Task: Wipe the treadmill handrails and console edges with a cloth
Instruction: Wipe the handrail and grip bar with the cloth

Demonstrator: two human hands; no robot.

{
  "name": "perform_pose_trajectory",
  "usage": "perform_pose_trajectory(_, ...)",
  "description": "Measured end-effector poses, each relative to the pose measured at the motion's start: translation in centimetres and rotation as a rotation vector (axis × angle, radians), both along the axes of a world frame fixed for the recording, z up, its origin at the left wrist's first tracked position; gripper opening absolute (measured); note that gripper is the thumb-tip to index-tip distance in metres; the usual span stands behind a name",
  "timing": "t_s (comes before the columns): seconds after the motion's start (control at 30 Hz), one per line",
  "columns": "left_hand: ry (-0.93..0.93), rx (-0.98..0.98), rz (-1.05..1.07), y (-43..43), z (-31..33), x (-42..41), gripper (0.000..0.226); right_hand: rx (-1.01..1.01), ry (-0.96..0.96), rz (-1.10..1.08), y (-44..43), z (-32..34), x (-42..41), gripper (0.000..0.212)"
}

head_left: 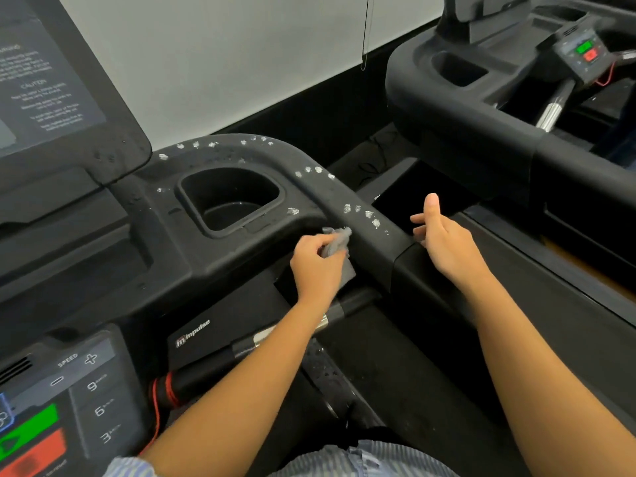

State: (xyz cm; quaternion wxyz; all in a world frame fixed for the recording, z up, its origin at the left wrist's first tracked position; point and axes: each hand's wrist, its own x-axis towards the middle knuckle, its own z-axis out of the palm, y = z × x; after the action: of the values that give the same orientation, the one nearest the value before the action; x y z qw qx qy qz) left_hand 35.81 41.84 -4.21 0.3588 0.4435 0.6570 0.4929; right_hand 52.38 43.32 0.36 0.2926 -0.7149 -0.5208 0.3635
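Cloth (339, 241): small, grey, crumpled. Located on the inner side of the handrail (378, 244), just where the rail leaves the console (172, 256) corner. Pressed against the rail surface.

Left hand (318, 266): fingers and thumb bunched around the cloth, pinching it; knuckles up, forearm reaching in from lower left.

Handrail: black and curved, running from behind the cup holder (187, 204) round to the right and down toward the viewer. White foam spots (347, 208) dotted along its top, from the back curve down to just above the cloth. A few smaller droplets on the console face near the cup holder rim.

Right hand (445, 244): on the outer side of the rail, at the seam where the rail meets a darker section. Thumb raised, fingers loosely curled, holding nothing. Contact with the rail: cannot tell.

Surroundings: dark display screen (51, 80) with pale text at upper left, a few droplets near its lower corner. Control panel (69, 401) at lower left, marked SPEED, with plus and minus keys, numbers 9, 6, 3, a green button (31, 425) and a red button (34, 456). Red cord (156, 418) hangs beside the panel. Second treadmill (481, 98) at upper right, well apart. Striped garment (361, 459) at the bottom edge
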Motion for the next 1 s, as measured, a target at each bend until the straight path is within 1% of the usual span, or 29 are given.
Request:
perform_pose_trajectory(0.1, 0.042, 0.045, -0.081, -2.2, -0.4, 1.2, 0.016, -0.001, 0.033, -0.014, 1.0, 0.0, -0.7, 0.072)
perform_pose_trajectory(0.17, 0.055, 0.070, -0.084, -2.2, -0.5, 1.2, 0.018, -0.014, 0.037, 0.001, 1.8, 0.0, -1.3, 0.072)
perform_pose_trajectory(0.33, 0.021, 0.024, 0.076, 1.1, -0.2, -0.8, 0.022, -0.051, 0.083, 0.032, 2.6, -0.3, -1.9, 0.071)
perform_pose_trajectory(0.4, 0.026, 0.012, 0.086, 1.7, 0.0, -1.0, 0.023, -0.047, 0.116, 0.003, 2.4, -0.8, -1.6, 0.070)
perform_pose_trajectory(0.53, -0.001, -0.025, -0.013, -0.5, 0.1, 0.3, 0.019, 0.010, 0.214, -0.084, 2.4, -1.3, -1.2, 0.067)
perform_pose_trajectory(0.63, 0.007, -0.050, -0.155, -2.8, 0.2, 1.4, 0.020, 0.064, 0.277, -0.104, 2.5, -1.3, -1.2, 0.059)
perform_pose_trajectory(0.67, -0.043, -0.072, -0.198, -3.2, 0.5, 1.6, 0.020, 0.103, 0.276, -0.110, 2.3, -1.1, -1.2, 0.053)
perform_pose_trajectory(0.73, -0.213, -0.127, -0.226, -3.2, 2.0, 1.6, 0.019, 0.229, 0.252, -0.111, 1.5, -0.4, -1.5, 0.038)
perform_pose_trajectory(0.8, -0.399, -0.115, -0.158, -2.6, 4.0, 1.4, 0.013, 0.348, 0.268, -0.061, 0.0, 0.7, -2.1, 0.024)
perform_pose_trajectory(0.83, -0.494, -0.097, -0.134, -2.3, 4.9, 1.3, 0.012, 0.385, 0.293, 0.002, -0.9, 1.2, -2.5, 0.021)
perform_pose_trajectory(0.87, -0.579, -0.077, -0.142, -2.1, 5.8, 1.3, 0.015, 0.401, 0.321, 0.094, -1.7, 1.6, -3.0, 0.023)
perform_pose_trajectory(0.93, -0.732, -0.042, -0.225, -2.0, 6.8, 1.4, 0.029, 0.371, 0.337, 0.295, -2.9, 2.1, -3.9, 0.041)
perform_pose_trajectory(1.0, -0.832, -0.021, -0.310, -2.2, 7.0, 1.6, 0.040, 0.339, 0.263, 0.393, -3.0, 2.0, -4.3, 0.061)
